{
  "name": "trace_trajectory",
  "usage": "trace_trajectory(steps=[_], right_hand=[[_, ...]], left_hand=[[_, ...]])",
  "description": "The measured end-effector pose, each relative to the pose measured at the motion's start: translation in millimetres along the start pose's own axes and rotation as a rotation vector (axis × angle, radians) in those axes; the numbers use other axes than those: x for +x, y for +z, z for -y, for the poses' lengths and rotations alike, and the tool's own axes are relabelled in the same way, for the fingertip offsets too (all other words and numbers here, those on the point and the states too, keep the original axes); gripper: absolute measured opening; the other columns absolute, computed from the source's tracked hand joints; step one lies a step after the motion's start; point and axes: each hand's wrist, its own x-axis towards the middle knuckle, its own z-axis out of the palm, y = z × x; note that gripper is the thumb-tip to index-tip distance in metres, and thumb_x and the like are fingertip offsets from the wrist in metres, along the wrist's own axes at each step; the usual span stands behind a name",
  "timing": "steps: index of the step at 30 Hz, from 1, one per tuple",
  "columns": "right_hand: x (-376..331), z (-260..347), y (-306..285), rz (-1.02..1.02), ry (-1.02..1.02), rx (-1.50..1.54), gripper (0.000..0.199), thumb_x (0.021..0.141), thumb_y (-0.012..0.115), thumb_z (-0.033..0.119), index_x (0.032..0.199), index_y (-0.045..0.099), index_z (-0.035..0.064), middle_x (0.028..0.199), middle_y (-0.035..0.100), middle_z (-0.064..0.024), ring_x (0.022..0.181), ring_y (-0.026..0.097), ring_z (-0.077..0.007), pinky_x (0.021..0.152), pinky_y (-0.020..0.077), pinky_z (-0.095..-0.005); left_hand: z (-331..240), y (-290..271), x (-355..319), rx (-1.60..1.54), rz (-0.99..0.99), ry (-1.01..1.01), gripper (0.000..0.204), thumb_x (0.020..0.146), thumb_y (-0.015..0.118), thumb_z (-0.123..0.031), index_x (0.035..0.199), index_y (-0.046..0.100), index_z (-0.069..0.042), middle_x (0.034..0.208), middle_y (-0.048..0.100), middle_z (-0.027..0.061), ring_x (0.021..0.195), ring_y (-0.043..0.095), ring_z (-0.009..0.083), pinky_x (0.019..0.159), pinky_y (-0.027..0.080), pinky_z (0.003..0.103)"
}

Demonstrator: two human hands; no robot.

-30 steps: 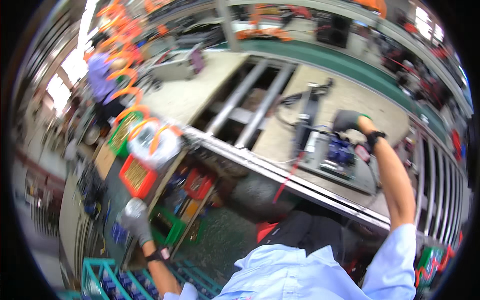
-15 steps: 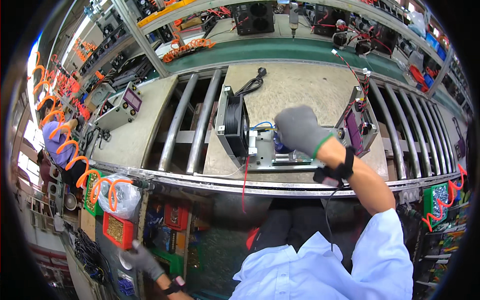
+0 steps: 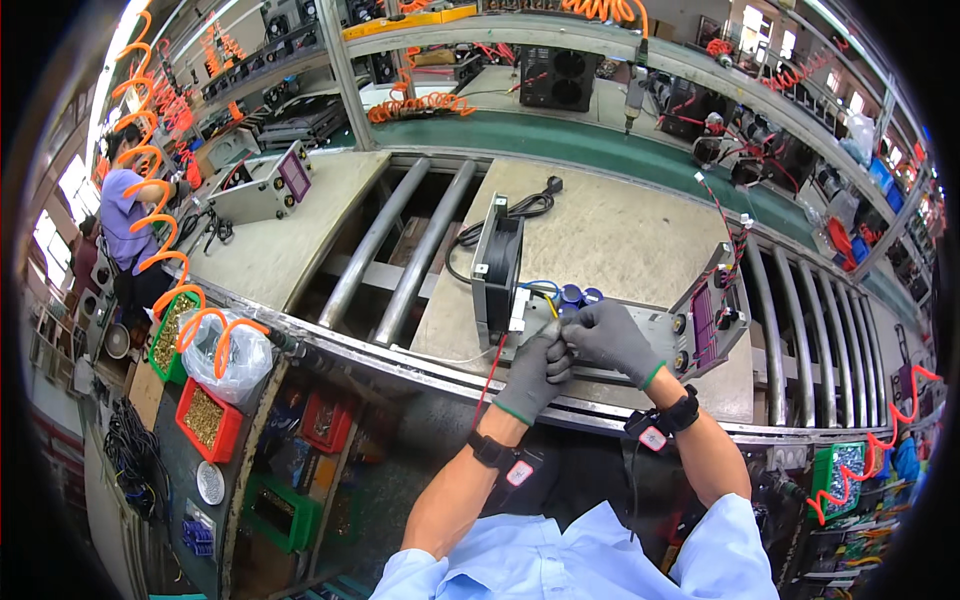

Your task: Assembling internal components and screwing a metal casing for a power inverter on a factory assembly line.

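Observation:
Both my hands, in grey gloves, meet over an open metal chassis (image 3: 640, 330) on the workbench. My left hand (image 3: 538, 372) is closed in a pinch on a yellow wire (image 3: 551, 305) that runs down to its fingertips. Against it, my right hand (image 3: 612, 342) is closed too, its fingertips bent around something too small to make out. A black fan (image 3: 506, 270) stands in the chassis's left side. Blue round capacitors (image 3: 580, 296) sit just beyond my fingers. A purple panel (image 3: 712, 312) forms part of the right end. A red wire (image 3: 490, 375) hangs over the front edge.
Metal rollers (image 3: 375, 250) flank the bench plate (image 3: 620, 225). A black power cord (image 3: 535, 205) lies behind the fan. At lower left are a red bin (image 3: 207, 420) of small brass-coloured parts and a plastic bag (image 3: 228, 355). A person (image 3: 130, 220) works at far left.
My left hand has come up from beside the parts bins to the chassis and joined my right hand, which has moved lower and nearer. The view has shifted and tilted.

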Motion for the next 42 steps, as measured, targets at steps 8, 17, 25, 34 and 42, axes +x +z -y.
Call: trace_trajectory(steps=[8,17,25,34,42], right_hand=[[37.9,-1.4,-25.3,-0.276,-0.092,-0.326,0.029,0.088,0.07,0.036,0.095,0.08,0.0098,0.087,0.076,-0.0168,0.085,0.073,-0.0376,0.078,0.0574,-0.0477],[126.9,-60.9,0.3,-0.205,0.205,-0.096,0.038,0.081,0.078,0.04,0.094,0.08,0.0045,0.097,0.077,-0.0198,0.094,0.074,-0.036,0.085,0.058,-0.0456],[129.9,-68.9,17.7,-0.467,0.208,-0.027,0.031,0.084,0.075,0.035,0.097,0.079,0.0067,0.091,0.077,-0.0157,0.089,0.075,-0.0306,0.082,0.0573,-0.0429],[-3.8,-61.1,6.4,-0.456,-0.092,0.308,0.031,0.094,0.068,0.031,0.096,0.074,0.001,0.08,0.072,-0.0178,0.075,0.07,-0.0253,0.073,0.0545,-0.0381],[-41.2,-63.4,12.9,0.135,0.038,0.051,0.051,0.085,0.078,0.049,0.08,0.073,-0.0017,0.069,0.065,-0.0184,0.063,0.061,-0.0262,0.064,0.0479,-0.0429]], left_hand=[[15.9,-21.9,2.1,0.196,-0.125,0.171,0.022,0.111,0.053,-0.028,0.096,0.057,-0.012,0.059,0.036,-0.0075,0.045,0.03,0.0046,0.041,0.024,0.021],[14.0,-39.7,-12.0,1.29,-0.359,0.543,0.031,0.103,0.061,-0.026,0.082,0.065,-0.004,0.067,0.058,0.0002,0.054,0.051,0.0086,0.052,0.038,0.028],[29.9,-18.2,-18.7,1.027,-0.313,0.271,0.029,0.102,0.062,-0.026,0.087,0.069,-0.003,0.069,0.065,0.0023,0.057,0.054,0.0066,0.052,0.043,0.026],[24.9,-5.8,-15.9,0.897,-0.316,0.191,0.027,0.103,0.067,-0.029,0.093,0.073,-0.004,0.07,0.062,-0.0023,0.054,0.05,0.0033,0.049,0.04,0.02],[25.3,-10.9,-6.0,0.912,-0.326,0.164,0.026,0.103,0.067,-0.029,0.093,0.072,-0.006,0.066,0.056,-0.0041,0.052,0.047,0.0025,0.045,0.036,0.021]])
